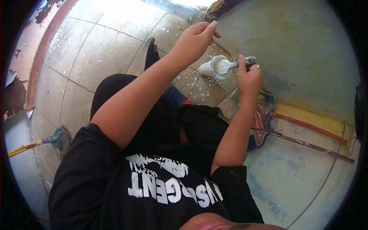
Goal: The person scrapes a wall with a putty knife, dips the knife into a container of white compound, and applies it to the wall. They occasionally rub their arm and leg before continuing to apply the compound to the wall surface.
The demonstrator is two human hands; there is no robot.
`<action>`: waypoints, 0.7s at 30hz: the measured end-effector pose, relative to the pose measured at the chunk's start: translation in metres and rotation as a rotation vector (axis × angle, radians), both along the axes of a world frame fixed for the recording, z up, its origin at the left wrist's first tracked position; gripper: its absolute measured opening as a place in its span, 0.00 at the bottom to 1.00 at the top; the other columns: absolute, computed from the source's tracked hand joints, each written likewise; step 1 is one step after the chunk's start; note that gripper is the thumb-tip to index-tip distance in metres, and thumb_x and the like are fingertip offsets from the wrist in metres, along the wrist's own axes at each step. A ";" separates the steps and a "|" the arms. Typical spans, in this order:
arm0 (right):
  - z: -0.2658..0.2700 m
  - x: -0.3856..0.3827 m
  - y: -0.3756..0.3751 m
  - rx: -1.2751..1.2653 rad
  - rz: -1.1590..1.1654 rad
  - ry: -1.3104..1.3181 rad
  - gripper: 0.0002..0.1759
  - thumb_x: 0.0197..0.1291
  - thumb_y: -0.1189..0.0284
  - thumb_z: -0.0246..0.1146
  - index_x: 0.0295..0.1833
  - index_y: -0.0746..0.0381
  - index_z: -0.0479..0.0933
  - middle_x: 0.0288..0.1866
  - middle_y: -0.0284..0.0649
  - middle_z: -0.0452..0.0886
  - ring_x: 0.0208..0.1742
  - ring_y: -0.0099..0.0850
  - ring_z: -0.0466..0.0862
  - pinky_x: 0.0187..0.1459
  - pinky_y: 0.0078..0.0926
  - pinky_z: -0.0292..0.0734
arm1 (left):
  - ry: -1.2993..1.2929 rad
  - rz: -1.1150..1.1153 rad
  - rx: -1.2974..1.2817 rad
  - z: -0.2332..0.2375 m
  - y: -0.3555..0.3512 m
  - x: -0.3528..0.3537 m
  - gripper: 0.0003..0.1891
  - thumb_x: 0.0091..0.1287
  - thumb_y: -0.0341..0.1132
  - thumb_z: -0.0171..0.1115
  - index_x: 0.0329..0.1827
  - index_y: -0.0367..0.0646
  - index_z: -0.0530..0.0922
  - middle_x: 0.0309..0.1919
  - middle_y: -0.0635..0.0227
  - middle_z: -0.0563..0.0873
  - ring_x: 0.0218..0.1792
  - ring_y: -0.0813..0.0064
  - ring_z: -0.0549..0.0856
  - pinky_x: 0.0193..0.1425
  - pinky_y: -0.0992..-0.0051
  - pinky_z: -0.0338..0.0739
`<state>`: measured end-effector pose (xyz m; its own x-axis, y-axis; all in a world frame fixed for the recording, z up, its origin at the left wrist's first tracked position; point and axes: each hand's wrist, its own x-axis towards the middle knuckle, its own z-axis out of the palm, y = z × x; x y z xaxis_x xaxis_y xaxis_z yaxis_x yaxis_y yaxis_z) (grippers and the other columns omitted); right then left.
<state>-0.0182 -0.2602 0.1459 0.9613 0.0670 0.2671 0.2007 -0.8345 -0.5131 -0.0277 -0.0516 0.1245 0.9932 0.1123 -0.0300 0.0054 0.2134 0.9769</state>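
A black T-shirt (pixel 96 184) covers the chest and shoulders; large white block lettering (pixel 172 191) runs across its front, seen upside down, with a ragged white graphic (pixel 161 165) on the side nearer the hands; the left sleeve (pixel 86 138) and right sleeve (pixel 230 176) are short, plain black, and end well back from each hand; from there to the left hand (pixel 195 38) and right hand (pixel 249 76) the arms are bare; black trousers (pixel 122 88) show beneath the left forearm; a blue sock (pixel 174 94) with a red band follows; a black shoe (pixel 150 53) with a pale ribbed sole lies just beside the left wrist.
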 end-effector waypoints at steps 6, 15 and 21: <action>-0.015 0.007 -0.005 -0.014 -0.037 0.024 0.20 0.67 0.60 0.66 0.32 0.66 0.75 0.22 0.49 0.79 0.23 0.40 0.80 0.30 0.38 0.74 | -0.007 0.002 -0.039 0.001 0.005 0.001 0.23 0.79 0.50 0.49 0.43 0.38 0.82 0.24 0.78 0.71 0.28 0.85 0.69 0.34 0.80 0.65; -0.020 0.008 -0.007 0.037 -0.042 0.022 0.20 0.67 0.59 0.66 0.32 0.67 0.76 0.21 0.49 0.79 0.22 0.41 0.80 0.30 0.39 0.74 | -0.033 0.013 0.007 0.000 0.006 0.003 0.24 0.79 0.50 0.49 0.42 0.37 0.82 0.24 0.79 0.70 0.29 0.85 0.69 0.37 0.80 0.66; -0.006 0.007 -0.011 -0.039 -0.127 0.149 0.26 0.68 0.56 0.64 0.26 0.68 0.76 0.19 0.45 0.78 0.22 0.35 0.77 0.29 0.38 0.73 | 0.039 0.043 0.010 -0.003 0.007 0.005 0.24 0.77 0.54 0.52 0.41 0.39 0.84 0.26 0.73 0.77 0.30 0.80 0.75 0.36 0.76 0.69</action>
